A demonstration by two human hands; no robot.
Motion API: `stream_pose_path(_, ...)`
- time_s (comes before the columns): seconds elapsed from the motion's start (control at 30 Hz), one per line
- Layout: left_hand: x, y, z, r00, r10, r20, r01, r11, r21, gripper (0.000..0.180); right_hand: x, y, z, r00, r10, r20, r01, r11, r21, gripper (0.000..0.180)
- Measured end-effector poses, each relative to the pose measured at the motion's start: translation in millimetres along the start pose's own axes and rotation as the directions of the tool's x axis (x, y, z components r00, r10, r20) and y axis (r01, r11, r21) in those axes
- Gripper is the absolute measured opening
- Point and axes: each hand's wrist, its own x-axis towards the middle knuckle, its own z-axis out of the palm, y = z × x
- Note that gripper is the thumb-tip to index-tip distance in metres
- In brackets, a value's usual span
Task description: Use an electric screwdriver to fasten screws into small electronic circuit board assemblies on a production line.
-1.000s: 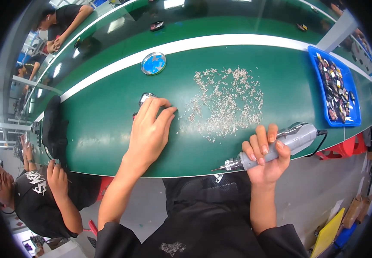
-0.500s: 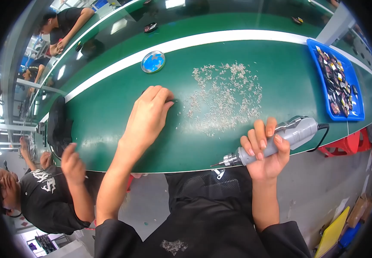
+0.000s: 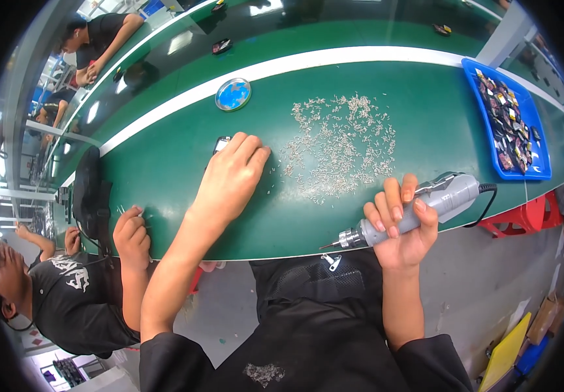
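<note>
Resting flat with fingers together, the left hand [image 3: 233,179] still covers a small dark part [image 3: 220,144] on the green bench [image 3: 164,170]; the right hand [image 3: 403,225] keeps gripping the electric screwdriver [image 3: 419,209], now nearer the bench edge beside the scattered screws [image 3: 341,147].

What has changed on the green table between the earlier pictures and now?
The left hand stayed flat over the small dark part. The right hand kept its grip on the electric screwdriver. A co-worker's hand rose to the table edge. The screws and blue tray stayed.

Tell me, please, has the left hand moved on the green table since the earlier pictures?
No. The left hand lies flat just left of the scattered screws, below the round blue tin, as before.
</note>
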Motion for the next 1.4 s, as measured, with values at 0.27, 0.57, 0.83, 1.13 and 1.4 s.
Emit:
stream_pose_path(0.27, 0.4, -3.9, 0.0, 0.994, 0.108, -0.031, -0.106, 0.993, 0.059, 0.012, 1.1, 2.2, 3.3, 1.0, -0.001, -0.004, 0.001, 1.0, 0.005, 0.012)
stream_pose_path(0.57, -24.3, 28.4, -5.8, 0.957, -0.139, -0.255, 0.059, 0.953, -0.296, 0.018, -9.8, -0.8, 7.1, 0.994, -0.04, -0.1, 0.037, 0.999, -0.033, 0.013)
stream_pose_path(0.83, -66.9, 102.1, -19.5, 0.794, -0.592, 0.139, 0.243, 0.098, -0.965, 0.006, -1.4, -4.6, 49.8, 0.989, -0.145, 0.034, 0.144, 0.989, 0.02, 0.013)
stream_pose_path(1.13, -79.5, 120.8, -19.3, 0.818, -0.562, 0.122, 0.005, -0.205, -0.979, 0.007, -4.1, 7.2, 78.7, 0.985, -0.154, 0.08, 0.154, 0.988, 0.008, 0.014)
stream_pose_path(1.4, -80.4, 119.8, -22.4, 0.827, -0.557, 0.081, 0.038, -0.088, -0.995, 0.008, -6.9, 15.7, 78.1, 0.987, -0.144, 0.071, 0.143, 0.99, 0.013, 0.013)
